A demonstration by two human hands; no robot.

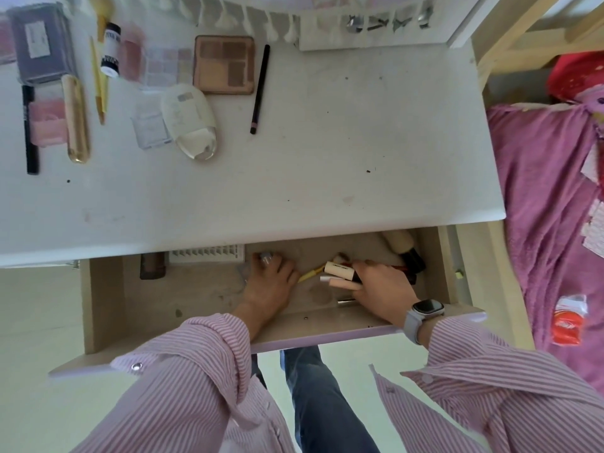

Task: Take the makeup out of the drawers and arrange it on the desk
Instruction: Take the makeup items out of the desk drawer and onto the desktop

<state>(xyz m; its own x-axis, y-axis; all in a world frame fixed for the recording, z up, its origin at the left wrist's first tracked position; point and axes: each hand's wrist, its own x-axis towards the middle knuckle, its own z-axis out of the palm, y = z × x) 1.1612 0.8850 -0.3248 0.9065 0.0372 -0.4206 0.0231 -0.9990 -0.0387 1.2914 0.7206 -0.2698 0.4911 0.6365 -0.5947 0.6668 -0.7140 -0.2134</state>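
The open drawer (104, 302) sits under the white desk (327, 158). My right hand (382, 289) is inside it, closed around a bundle of makeup tubes and sticks (340, 273), cream and pink ones among them. My left hand (269, 279) rests in the drawer's middle, fingers curled on a small clear item that I can barely make out. A brown tube (153, 265), a false-lash tray (207, 254) and a big powder brush (403, 248) lie in the drawer. On the desk are an eyeshadow palette (224, 64), a dark pencil (260, 88) and a white compact (189, 120).
More makeup lines the desk's left: a gold tube (76, 119), a black stick (30, 129), a pink case (47, 122), a grey box (41, 42). A bed with a purple blanket (549, 223) stands to the right. The desk's right half is bare.
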